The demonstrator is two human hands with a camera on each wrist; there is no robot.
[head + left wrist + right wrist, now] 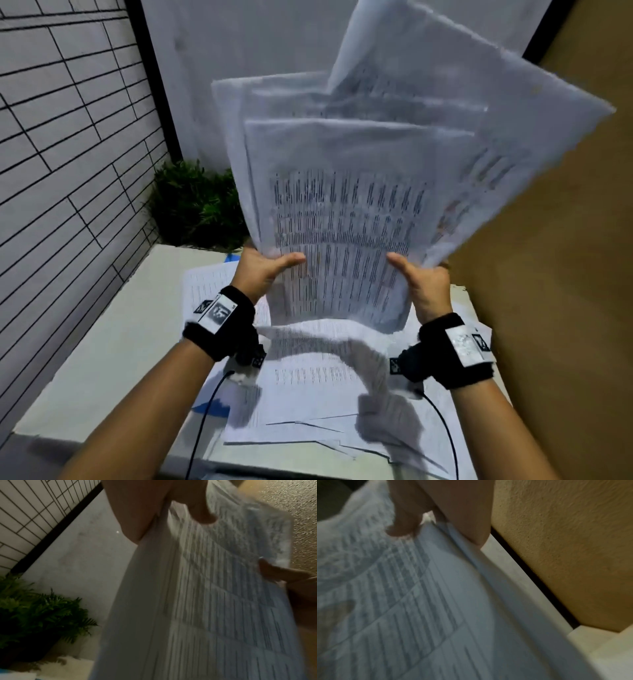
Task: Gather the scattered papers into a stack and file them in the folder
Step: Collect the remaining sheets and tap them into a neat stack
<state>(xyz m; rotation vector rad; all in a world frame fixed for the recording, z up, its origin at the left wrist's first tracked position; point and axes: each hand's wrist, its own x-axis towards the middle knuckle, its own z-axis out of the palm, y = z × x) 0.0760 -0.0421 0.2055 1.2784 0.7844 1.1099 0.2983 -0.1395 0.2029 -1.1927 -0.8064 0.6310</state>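
I hold a loose bundle of printed papers upright above the table, fanned out and blurred by motion. My left hand grips its lower left edge, thumb across the front. My right hand grips the lower right edge the same way. In the left wrist view the thumb presses the papers; in the right wrist view the thumb lies on the papers. More printed sheets lie scattered on the white table. A blue folder peeks out from under them at the left.
A green potted plant stands at the table's far edge against a grey wall. A tiled wall runs along the left. A tan textured wall stands close on the right of the table. Cables hang from both wrist cameras.
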